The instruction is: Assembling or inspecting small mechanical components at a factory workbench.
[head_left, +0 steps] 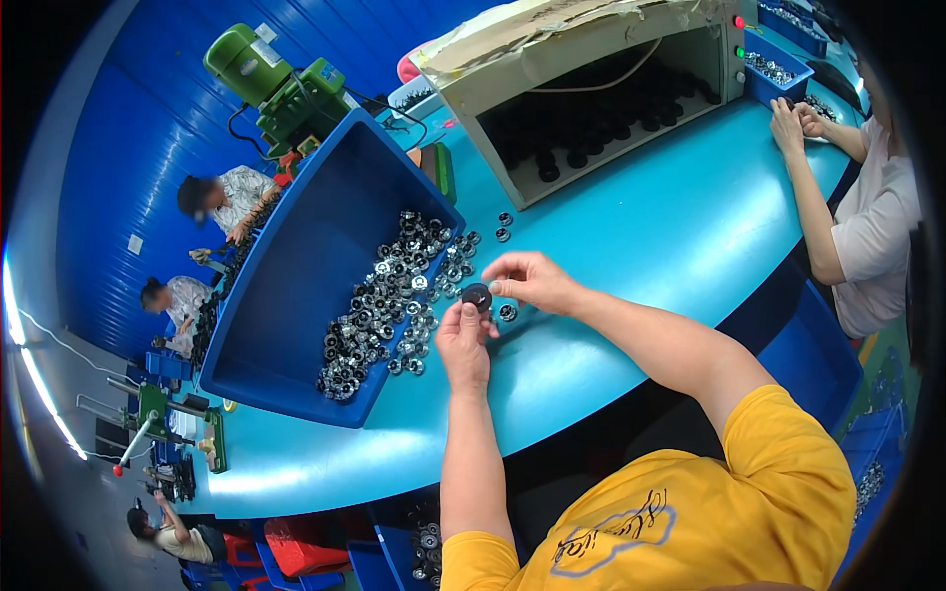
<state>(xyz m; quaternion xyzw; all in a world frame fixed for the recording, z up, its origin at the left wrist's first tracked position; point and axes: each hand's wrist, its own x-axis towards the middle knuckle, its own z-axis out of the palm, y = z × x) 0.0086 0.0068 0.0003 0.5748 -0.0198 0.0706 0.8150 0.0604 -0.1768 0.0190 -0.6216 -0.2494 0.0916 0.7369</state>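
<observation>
My left hand (462, 345) grips a small black ring-shaped part (477, 296) between thumb and fingers, just above the table. My right hand (533, 283) reaches the part from the right, its thumb and forefinger pinched at the edge; whether a smaller piece sits between them is hidden. Beneath my right fingers a small shiny metal-and-black round part (507, 312) lies on the table. Left of my hands, a heap of similar silver-and-black parts (379, 315) spills from a large blue bin (286, 256) tipped on its side.
A beige metal box (601, 94) with an open front holds many black round pieces. The turquoise table (641, 217) curves around me. At the right, a co-worker's hands (793, 123) work near a blue tray (777, 69). Behind the bin stands a green motorised machine (281, 89).
</observation>
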